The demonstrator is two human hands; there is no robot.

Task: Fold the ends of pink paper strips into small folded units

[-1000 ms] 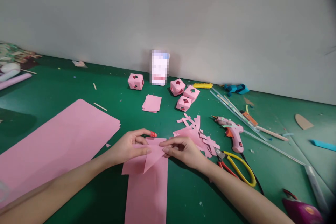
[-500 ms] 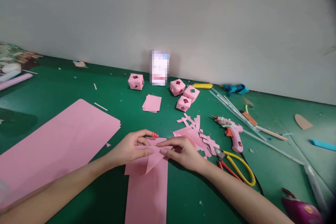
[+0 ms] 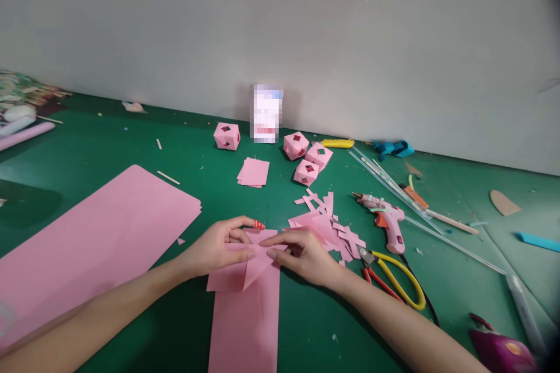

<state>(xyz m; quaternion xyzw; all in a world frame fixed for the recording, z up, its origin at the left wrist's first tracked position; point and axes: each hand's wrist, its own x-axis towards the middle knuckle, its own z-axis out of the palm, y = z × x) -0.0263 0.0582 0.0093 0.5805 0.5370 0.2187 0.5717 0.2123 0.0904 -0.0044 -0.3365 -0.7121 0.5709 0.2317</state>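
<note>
Both hands pinch a folded piece of pink paper (image 3: 256,268) along its upper edge. My left hand (image 3: 221,247) grips the left part, thumb in front and fingers behind; a red wrap or tape covers one fingertip. On the right part, the thumb and index finger of my right hand (image 3: 301,253) close on the paper near its middle. A diagonal flap hangs down below the thumbs. Beneath the folded piece, a long pink paper strip (image 3: 245,332) runs toward the near edge. Fingers hide some of the folds.
Pink paper scraps (image 3: 326,227), yellow-and-red handled pliers (image 3: 394,280) and a pink glue gun (image 3: 385,215) lie right. Large pink sheets (image 3: 100,227) lie left. Behind are square papers (image 3: 255,172), faceted pink paper shapes (image 3: 226,136), a blurred upright screen (image 3: 266,113) and a yellow cutter (image 3: 338,143).
Almost nothing differs. Both hands keep the same grip, and the folded paper's lower left corner has shifted very slightly left.
</note>
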